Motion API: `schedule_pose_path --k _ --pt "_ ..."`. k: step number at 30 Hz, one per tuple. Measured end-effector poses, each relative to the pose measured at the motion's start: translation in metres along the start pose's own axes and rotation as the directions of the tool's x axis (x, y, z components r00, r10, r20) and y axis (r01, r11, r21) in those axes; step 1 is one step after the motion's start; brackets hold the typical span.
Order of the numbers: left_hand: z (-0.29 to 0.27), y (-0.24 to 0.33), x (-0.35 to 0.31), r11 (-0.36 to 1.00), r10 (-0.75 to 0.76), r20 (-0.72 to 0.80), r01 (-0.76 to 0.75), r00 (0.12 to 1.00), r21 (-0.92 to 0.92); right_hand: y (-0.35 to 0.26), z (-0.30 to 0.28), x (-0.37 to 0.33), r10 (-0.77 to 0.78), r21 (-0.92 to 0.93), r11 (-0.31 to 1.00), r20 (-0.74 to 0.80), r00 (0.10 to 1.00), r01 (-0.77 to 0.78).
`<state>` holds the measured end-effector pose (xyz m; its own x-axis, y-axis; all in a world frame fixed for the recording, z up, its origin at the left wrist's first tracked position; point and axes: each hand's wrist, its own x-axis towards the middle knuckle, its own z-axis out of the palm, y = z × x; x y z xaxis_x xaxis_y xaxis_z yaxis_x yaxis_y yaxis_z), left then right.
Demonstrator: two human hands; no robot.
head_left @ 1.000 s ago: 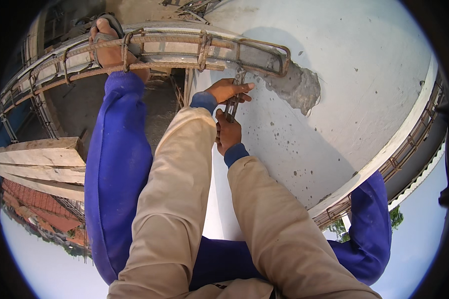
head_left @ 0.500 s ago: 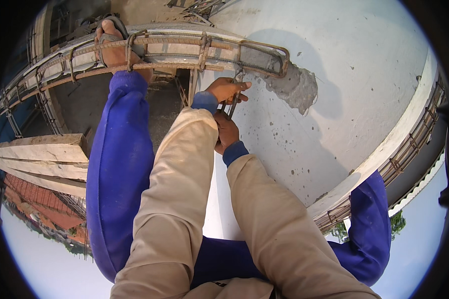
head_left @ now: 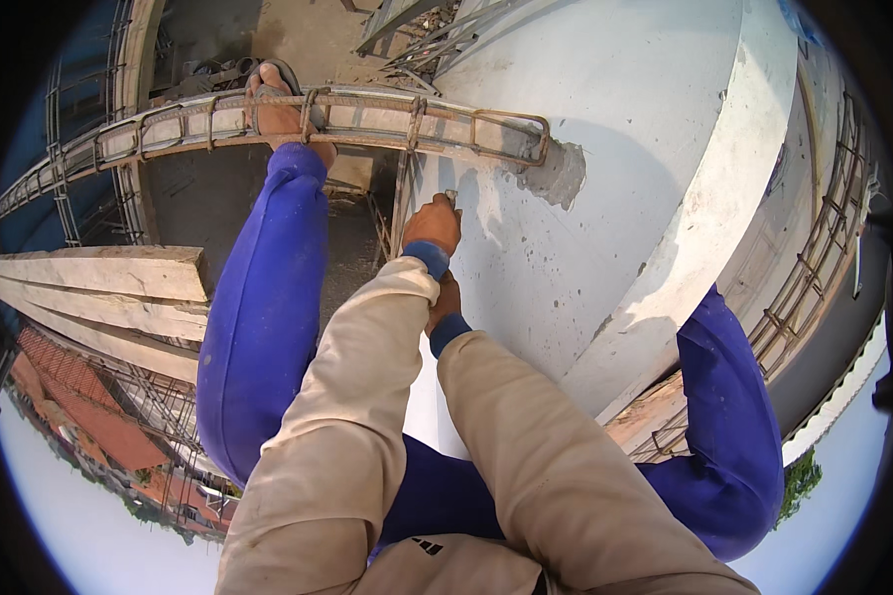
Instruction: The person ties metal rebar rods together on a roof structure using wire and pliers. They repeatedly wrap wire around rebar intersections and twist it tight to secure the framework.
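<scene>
My left hand (head_left: 433,224) is closed around a pair of pincers, whose small metal head (head_left: 451,195) sticks out above the fist. Just below it, my right hand (head_left: 445,300) is closed in line with the handles; the left cuff hides most of its fingers. Both hands are over the pale wall face, apart from the steel. Beyond them runs a rusty rebar cage (head_left: 446,131) with tied stirrups, its looped end lying over a rough grey mortar patch (head_left: 561,177).
My sandalled foot (head_left: 283,109) rests on the cage at the left. Timber planks (head_left: 99,288) jut in at left, above a drop to tiled roofs (head_left: 94,412). A pale concrete ledge (head_left: 704,198) and another rebar cage (head_left: 814,268) lie right. Metal scraps (head_left: 437,45) lie far off.
My hands have drawn back from the rebar cage with the pincers. My left hand has gone from partly spread fingers to a closed grip. The whole view has shifted.
</scene>
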<state>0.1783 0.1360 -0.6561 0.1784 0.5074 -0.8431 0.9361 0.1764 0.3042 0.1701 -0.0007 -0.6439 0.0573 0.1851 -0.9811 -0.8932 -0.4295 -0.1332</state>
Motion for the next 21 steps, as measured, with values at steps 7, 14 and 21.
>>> schedule_pose_path --k 7,14,21 --pt "-0.076 0.034 -0.091 0.960 0.195 -0.470 -0.265 0.861 -0.088 -0.068 0.033 -0.106 -0.141 -0.342 0.910 0.277 0.950 0.235" --pt "-0.121 0.024 -0.159 0.723 0.108 -0.507 -0.418 0.855 -0.550 -0.138 0.045 -0.238 -0.024 -0.561 0.765 0.464 0.885 0.315" --pt "-0.095 0.020 -0.284 0.492 0.064 -0.534 -0.492 0.843 -0.718 -0.146 -0.025 -0.325 -0.228 -0.585 0.686 0.392 0.891 0.433"
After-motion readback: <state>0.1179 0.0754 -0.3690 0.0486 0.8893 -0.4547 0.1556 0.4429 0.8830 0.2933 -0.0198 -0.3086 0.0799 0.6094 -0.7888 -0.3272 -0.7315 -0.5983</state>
